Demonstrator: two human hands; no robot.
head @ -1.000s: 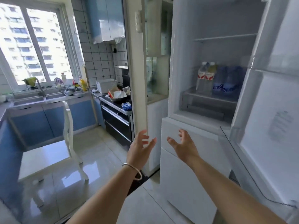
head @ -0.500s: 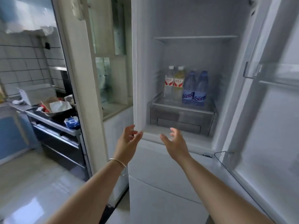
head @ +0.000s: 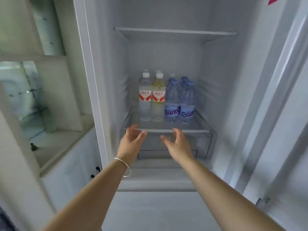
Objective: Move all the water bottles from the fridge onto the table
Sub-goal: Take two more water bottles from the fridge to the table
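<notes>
Bottles stand in a tight cluster on the lower glass shelf (head: pixel 198 129) of the open fridge (head: pixel 216 64), toward the middle and back of the shelf, upright, caps on. Front row, left to right: clear bottle with red-and-white label (head: pixel 145 97); yellowish bottle with the same label (head: pixel 158 97), touching the first; blue-tinted bottle with blue label (head: pixel 172 100); second blue-tinted bottle (head: pixel 188 104), just beside it at the right. More caps show behind the front row, so a second row is there; exact count cannot be told. Upper shelf (head: pixel 175 33) sits above, well apart from the bottle tops. Clear drawer (head: pixel 203 144) lies under the lower shelf. Left hand (head: pixel 131 139) is raised at the shelf's front edge, left of centre, fingers spread and loosely curved, palm turned inward, holding nothing. Silver bangle (head: pixel 123 165) on the left wrist. Right hand (head: pixel 177 140) is at the front edge near centre, fingers open and slightly curled, palm facing the left hand, also empty. Both hands are short of the bottles, not touching them. Both forearms are bare. White cabinet with glass-fronted niche (head: pixel 33 97) stands left of the fridge. Fridge door (head: pixel 286 114) is swung open at the right.
</notes>
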